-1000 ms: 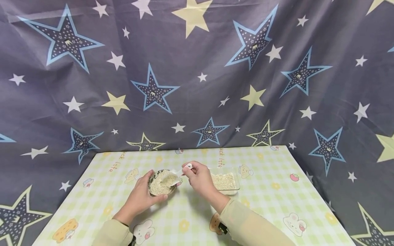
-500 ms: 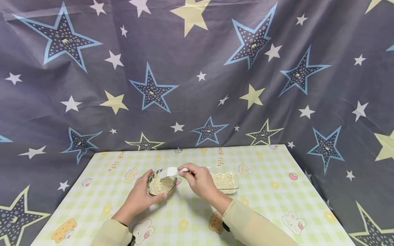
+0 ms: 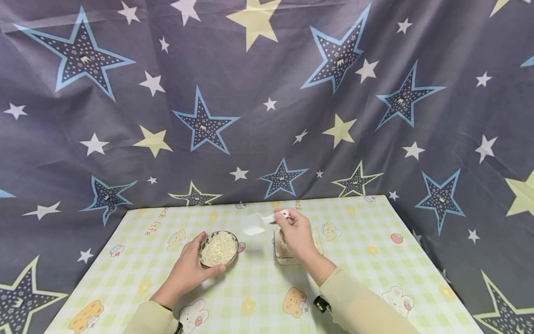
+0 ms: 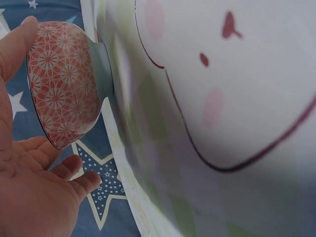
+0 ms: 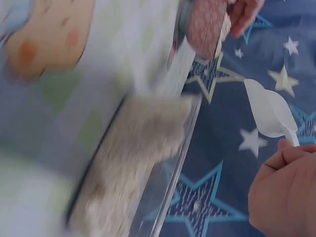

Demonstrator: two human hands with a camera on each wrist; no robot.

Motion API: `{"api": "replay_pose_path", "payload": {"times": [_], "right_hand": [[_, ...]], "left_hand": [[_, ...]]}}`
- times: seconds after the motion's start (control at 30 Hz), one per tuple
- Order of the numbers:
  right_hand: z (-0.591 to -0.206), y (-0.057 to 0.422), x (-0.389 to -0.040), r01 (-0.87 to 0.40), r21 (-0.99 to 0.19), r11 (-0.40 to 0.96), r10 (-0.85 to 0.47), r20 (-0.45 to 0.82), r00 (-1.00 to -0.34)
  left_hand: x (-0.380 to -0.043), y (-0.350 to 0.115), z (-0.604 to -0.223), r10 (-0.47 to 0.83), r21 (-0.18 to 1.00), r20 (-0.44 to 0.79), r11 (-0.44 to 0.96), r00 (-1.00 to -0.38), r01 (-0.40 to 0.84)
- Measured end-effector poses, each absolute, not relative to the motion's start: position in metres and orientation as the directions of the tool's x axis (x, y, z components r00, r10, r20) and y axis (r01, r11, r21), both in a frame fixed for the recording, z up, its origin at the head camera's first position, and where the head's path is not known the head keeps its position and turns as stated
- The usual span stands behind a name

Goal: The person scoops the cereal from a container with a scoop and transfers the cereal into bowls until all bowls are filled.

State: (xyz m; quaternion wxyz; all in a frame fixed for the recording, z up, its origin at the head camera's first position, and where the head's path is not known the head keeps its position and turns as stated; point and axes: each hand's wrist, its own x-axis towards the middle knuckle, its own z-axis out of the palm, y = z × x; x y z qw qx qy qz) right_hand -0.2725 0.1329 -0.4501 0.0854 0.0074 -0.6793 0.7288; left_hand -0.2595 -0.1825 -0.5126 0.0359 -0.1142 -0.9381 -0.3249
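A bowl (image 4: 64, 84), red with a white flower pattern outside, stands on the table and is heaped with pale oat flakes (image 3: 219, 248). My left hand (image 3: 187, 265) holds it by the rim, thumb on the near side and fingers on the far side. In my right hand (image 3: 299, 235) I pinch the handle of a white scoop (image 3: 254, 225). Raised off the table, the scoop looks bare of flakes. Below the right hand sits a clear rectangular container (image 3: 288, 261), partly hidden by that hand. More oat flakes (image 5: 128, 143) fill it unevenly in the right wrist view.
A green-and-white checked cloth (image 3: 250, 283) with cartoon prints covers the table. Behind it and at both sides hangs a dark curtain (image 3: 233, 60) with stars. The bowl and the container stand apart, with a strip of cloth between them.
The scoop has tipped over the bowl, then moved up and right toward the container with my right hand. The flakes in the bowl now lie fully visible. My left hand keeps its place.
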Motion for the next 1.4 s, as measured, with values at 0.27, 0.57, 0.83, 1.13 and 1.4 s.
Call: {"api": "replay_pose_path", "payload": {"times": [0.27,0.57,0.83,1.13,1.4], "right_hand": [[-0.448,0.200,-0.277,-0.019,-0.990,-0.142,0.234,-0.015,-0.972],[-0.461,0.254,-0.264,0.068,-0.998,-0.018,0.262,-0.071,-0.963],[-0.471,0.266,-0.261,0.069,-0.991,0.113,0.254,-0.038,-0.967],[-0.478,0.263,-0.261,0.015,-0.980,0.196,0.235,0.032,-0.972],[-0.474,0.265,-0.259,-0.100,-0.901,0.422,0.230,0.213,-0.949]], "left_hand": [[-0.259,-0.182,-0.509,0.191,0.588,0.130,0.775,-0.973,0.231],[-0.258,-0.168,-0.505,0.232,0.575,0.202,0.758,-0.952,0.307],[-0.252,-0.125,-0.492,0.310,0.589,0.195,0.721,-0.930,0.364],[-0.252,-0.063,-0.491,0.429,0.592,0.197,0.665,-0.882,0.456],[-0.265,-0.034,-0.499,0.429,0.576,0.110,0.708,-0.897,0.409]]}}
